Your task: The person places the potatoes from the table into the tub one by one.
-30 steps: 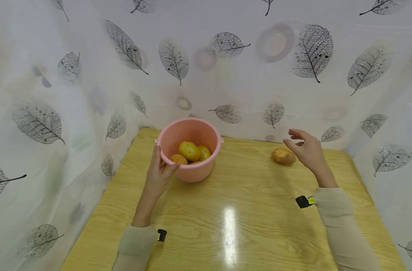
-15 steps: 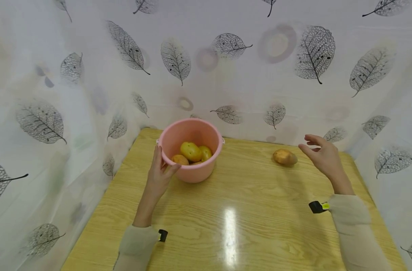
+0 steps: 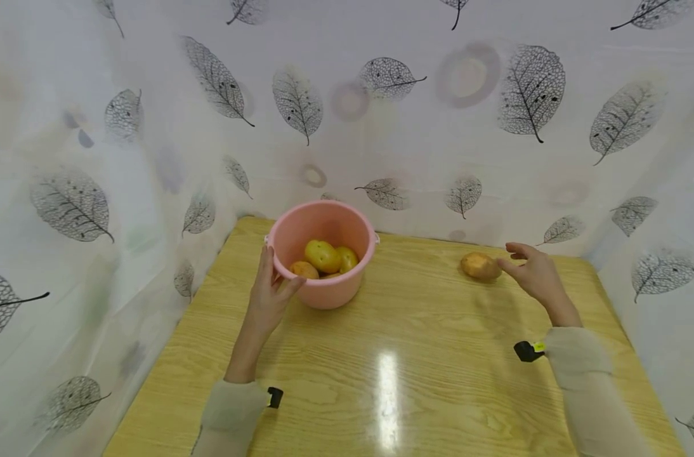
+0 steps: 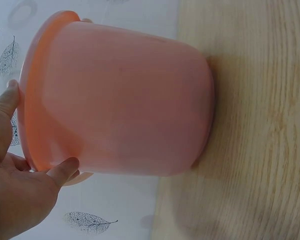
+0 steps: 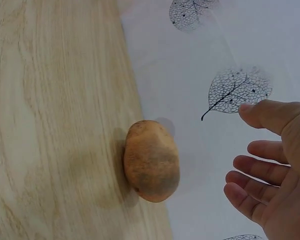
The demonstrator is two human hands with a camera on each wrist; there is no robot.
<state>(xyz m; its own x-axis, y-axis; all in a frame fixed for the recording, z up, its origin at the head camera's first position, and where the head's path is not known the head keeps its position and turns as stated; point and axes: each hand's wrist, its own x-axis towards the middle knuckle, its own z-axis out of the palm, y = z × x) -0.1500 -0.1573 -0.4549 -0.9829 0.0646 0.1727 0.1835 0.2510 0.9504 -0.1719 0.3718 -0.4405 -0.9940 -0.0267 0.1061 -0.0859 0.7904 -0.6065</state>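
Note:
In the head view, my left hand [image 3: 269, 298] holds the pink bucket [image 3: 331, 295] at its near left rim. The left wrist view has the thumb [image 4: 65, 170] against the outer wall of the bucket [image 4: 125, 100], the other fingers along the rim. Several potatoes [image 3: 322, 256] lie inside, the lower ones partly hidden. A single potato [image 3: 480, 266] rests on the table at the right. My right hand [image 3: 534, 276] is just to the right of it, fingers relaxed. From the right wrist, a gap shows between that hand [image 5: 275, 165] and the potato [image 5: 151, 161].
The wooden table [image 3: 347, 381] runs beneath everything, with a bright reflection near its front. A white curtain [image 3: 404, 152] printed with dark leaves hangs behind the table and along both sides. Each sleeve cuff bears a small black device [image 3: 528, 351].
My right hand first moved right, away from the potato on the table, then came back left and lower towards it. My left hand has stayed on the bucket.

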